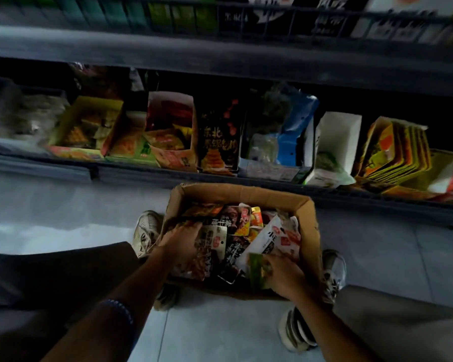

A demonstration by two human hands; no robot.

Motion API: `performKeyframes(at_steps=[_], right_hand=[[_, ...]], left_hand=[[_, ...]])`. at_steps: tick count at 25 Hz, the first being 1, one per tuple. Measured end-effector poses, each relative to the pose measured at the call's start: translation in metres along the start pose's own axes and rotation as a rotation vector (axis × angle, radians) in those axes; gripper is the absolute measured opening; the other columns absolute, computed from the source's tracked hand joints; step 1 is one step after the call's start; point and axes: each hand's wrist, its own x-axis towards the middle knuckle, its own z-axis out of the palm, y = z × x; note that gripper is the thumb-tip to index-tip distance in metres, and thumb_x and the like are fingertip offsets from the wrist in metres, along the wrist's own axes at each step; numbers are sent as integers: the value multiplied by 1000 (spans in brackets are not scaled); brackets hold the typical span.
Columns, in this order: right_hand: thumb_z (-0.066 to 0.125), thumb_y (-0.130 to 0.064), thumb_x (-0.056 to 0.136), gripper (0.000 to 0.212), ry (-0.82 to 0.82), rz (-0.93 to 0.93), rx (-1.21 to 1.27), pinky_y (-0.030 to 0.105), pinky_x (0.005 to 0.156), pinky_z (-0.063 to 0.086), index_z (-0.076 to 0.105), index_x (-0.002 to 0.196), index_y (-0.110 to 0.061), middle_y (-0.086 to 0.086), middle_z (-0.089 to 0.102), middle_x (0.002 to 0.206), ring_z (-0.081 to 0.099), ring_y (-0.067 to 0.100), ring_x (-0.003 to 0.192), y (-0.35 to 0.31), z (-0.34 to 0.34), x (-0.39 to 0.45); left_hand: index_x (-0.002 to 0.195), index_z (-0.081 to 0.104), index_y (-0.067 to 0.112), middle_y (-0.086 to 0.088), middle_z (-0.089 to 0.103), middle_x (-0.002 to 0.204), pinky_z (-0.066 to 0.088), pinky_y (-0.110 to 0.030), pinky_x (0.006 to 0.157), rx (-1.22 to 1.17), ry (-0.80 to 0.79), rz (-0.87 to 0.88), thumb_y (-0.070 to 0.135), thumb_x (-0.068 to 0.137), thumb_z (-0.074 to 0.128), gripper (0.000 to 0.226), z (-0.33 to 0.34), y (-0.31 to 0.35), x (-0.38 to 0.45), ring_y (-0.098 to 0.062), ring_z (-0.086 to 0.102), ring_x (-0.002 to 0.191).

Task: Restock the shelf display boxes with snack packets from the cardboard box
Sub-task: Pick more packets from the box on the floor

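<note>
Left hand (179, 242) pressing spread fingers onto packets (225, 239) in box (309, 231), right hand (283, 276) pinching upright green packet (256, 270), box lying on floor below shelf (220, 176), long axis left-right.

cardboard box (309, 226) on floor (63, 205); display boxes (335, 142) on shelf (131, 173)

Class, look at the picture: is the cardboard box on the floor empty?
No, the cardboard box is filled with mixed snack packets, and both hands reach into it.

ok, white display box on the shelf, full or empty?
Nearly empty. The white display box shows bare white inner walls, with only something greenish low at its front; exact contents cannot tell.
</note>
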Motion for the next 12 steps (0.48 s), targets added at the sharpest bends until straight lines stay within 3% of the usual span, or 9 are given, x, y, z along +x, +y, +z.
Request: performKeyframes(at_steps=[2, 3, 7, 9, 12], right_hand=[[55, -20, 92, 40, -8, -2, -28, 36, 98, 47, 52, 131, -25, 3, 46, 137, 50, 25, 124, 0, 4, 5], [54, -20, 93, 35, 29, 9, 9, 36, 95, 49, 55, 127, -26, 3, 49, 134, 52, 24, 120, 1, 3, 7], [48, -15, 96, 14, 393, 298, 340, 31, 80, 49, 58, 104, -20, 5, 64, 111, 62, 24, 103, -2, -13, 10], [50, -14, 97, 18, 476, 379, 447, 30, 81, 45, 57, 113, -18, 5, 65, 117, 62, 24, 109, -10, -12, 10], [52, -19, 97, 36, 485, 376, 478, 36, 98, 44, 50, 133, -18, 8, 58, 134, 55, 27, 123, -18, -4, 6]], left_hand=[[156, 18, 21, -10, 25, 161, 31, -49, 115, -5, -14, 5, 59, 72, 43, 96, 11, -3, 16, -35, 31, 144], [156, 17, 22, -11, 23, 161, 31, -50, 115, -25, -22, -1, 57, 76, 43, 91, 21, -5, 24, -36, 31, 144], [154, 20, 21, -12, 19, 161, 33, -54, 113, 157, 108, 23, 34, 91, 57, 75, 41, -4, 44, -40, 28, 144], [150, 31, 22, -8, 30, 157, 33, -52, 112, 229, 203, 45, 38, 89, 58, 68, 37, 19, 45, -36, 31, 142], [139, 45, 22, -7, 57, 136, 49, -42, 100, 9, 60, 212, 38, 92, 57, 51, 48, 71, 46, -28, 57, 121]])
